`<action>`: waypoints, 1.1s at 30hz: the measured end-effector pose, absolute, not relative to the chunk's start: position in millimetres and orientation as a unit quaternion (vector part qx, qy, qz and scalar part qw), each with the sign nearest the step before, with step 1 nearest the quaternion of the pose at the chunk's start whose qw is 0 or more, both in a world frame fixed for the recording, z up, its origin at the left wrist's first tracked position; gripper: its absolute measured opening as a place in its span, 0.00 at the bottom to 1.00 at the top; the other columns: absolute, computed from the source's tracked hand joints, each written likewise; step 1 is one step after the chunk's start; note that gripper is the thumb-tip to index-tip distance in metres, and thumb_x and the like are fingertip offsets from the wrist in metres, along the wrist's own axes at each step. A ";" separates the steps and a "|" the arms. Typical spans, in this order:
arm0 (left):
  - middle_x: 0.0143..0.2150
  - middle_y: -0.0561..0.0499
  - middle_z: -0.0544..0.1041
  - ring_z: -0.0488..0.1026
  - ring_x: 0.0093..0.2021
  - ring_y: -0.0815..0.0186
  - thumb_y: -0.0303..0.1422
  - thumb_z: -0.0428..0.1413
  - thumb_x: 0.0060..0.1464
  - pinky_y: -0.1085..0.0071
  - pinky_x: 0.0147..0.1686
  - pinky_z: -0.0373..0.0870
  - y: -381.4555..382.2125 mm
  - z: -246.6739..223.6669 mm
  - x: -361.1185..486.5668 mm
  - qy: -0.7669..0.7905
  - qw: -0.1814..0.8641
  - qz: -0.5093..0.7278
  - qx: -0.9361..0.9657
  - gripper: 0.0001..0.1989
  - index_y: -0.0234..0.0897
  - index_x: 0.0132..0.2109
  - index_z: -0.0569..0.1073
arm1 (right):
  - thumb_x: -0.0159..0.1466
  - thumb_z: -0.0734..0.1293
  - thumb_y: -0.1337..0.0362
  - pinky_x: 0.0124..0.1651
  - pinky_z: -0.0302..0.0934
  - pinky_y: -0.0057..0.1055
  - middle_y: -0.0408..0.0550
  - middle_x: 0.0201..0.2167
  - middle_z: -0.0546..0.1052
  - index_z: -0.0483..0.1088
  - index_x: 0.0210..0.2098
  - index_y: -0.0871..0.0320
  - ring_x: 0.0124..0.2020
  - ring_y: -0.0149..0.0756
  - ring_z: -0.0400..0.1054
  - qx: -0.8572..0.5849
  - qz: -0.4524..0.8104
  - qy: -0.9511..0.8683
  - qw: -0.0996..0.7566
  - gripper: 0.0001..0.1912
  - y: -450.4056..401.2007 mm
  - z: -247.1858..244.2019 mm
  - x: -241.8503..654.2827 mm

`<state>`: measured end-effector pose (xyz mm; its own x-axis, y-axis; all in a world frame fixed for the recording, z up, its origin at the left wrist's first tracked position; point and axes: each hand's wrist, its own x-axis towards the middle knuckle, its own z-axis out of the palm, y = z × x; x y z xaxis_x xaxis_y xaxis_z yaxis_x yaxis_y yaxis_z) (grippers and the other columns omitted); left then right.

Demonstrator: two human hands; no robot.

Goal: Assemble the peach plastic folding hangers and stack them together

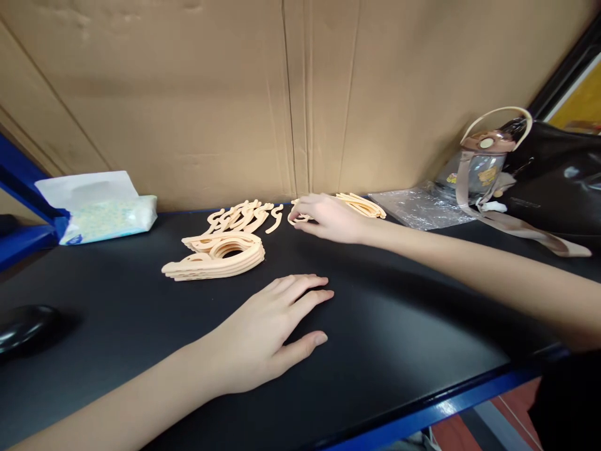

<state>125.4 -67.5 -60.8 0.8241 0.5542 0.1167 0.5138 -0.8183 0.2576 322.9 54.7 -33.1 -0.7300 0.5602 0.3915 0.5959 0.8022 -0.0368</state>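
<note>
My left hand lies palm down over the black tabletop, fingers spread and holding nothing. Farther back, my right hand reaches to the rear of the table, its fingers bent over a cream curved piece; its fingertips partly hide whether they grip it. Left of it is a row of cream hook-shaped pieces, one lying slightly apart. In front of these sits a stack of cream curved plastic parts. Long thin cream pieces lie just right of my right hand.
A tissue pack lies at the back left, a black mouse at the left edge. Clear plastic wrap, a strapped bottle and a black bag stand at the right. Cardboard walls the back.
</note>
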 end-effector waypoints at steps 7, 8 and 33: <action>0.66 0.47 0.62 0.59 0.65 0.56 0.39 0.48 0.64 0.56 0.61 0.62 -67.6 -59.2 124.2 0.284 0.128 0.101 0.945 0.21 0.44 0.63 0.62 | 0.68 0.63 0.66 0.47 0.58 0.38 0.58 0.47 0.74 0.73 0.48 0.64 0.48 0.46 0.67 -0.325 -0.094 -0.930 0.146 0.12 132.2 -28.0 276.1; 0.66 0.47 0.63 0.59 0.64 0.55 0.39 0.49 0.64 0.56 0.61 0.63 -67.7 -59.1 124.2 0.284 0.131 0.102 0.945 0.21 0.44 0.63 0.62 | 0.68 0.63 0.65 0.47 0.58 0.37 0.57 0.47 0.74 0.73 0.49 0.63 0.48 0.45 0.67 -0.320 -0.093 -0.932 0.141 0.13 139.5 -29.9 271.1; 0.65 0.47 0.63 0.58 0.66 0.56 0.40 0.49 0.64 0.56 0.62 0.62 -67.4 -62.8 123.7 0.272 0.113 0.120 0.948 0.21 0.44 0.62 0.63 | 0.71 0.49 0.68 0.45 0.54 0.43 0.59 0.39 0.73 0.72 0.42 0.65 0.42 0.47 0.63 -0.283 -0.311 -0.895 0.146 0.21 94.8 -19.0 333.5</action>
<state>123.7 -67.4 -62.8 0.8237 0.5422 0.1662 0.4879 -0.8269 0.2795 333.5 94.8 -19.0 -0.7964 0.4165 0.4385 0.5986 0.6460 0.4737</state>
